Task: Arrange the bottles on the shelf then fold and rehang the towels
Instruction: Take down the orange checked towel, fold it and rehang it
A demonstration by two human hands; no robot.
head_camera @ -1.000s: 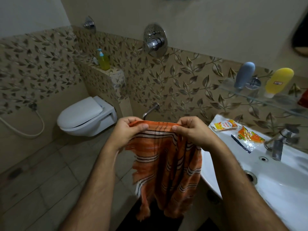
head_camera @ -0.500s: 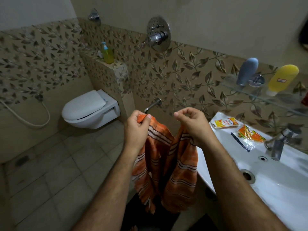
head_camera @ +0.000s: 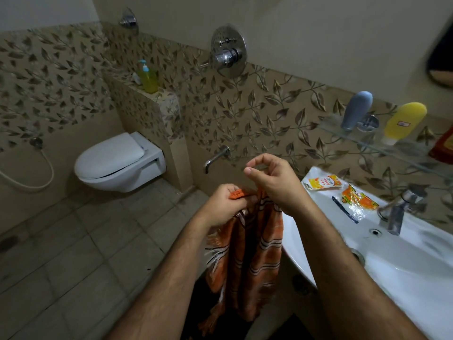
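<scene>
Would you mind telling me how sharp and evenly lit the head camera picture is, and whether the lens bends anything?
Head view: dim, warm indoor light; the floor under the orange striped towel falls into deep shadow. Wide-angle distortion tilts the glass wall shelf and stretches the white ceramic sink. The chrome basin tap and the frame's right edge look smeared, while the left hand and right hand stay fairly sharp.

orange striped towel — hanging folded | grey bottle, yellow bottle — shelved
</scene>
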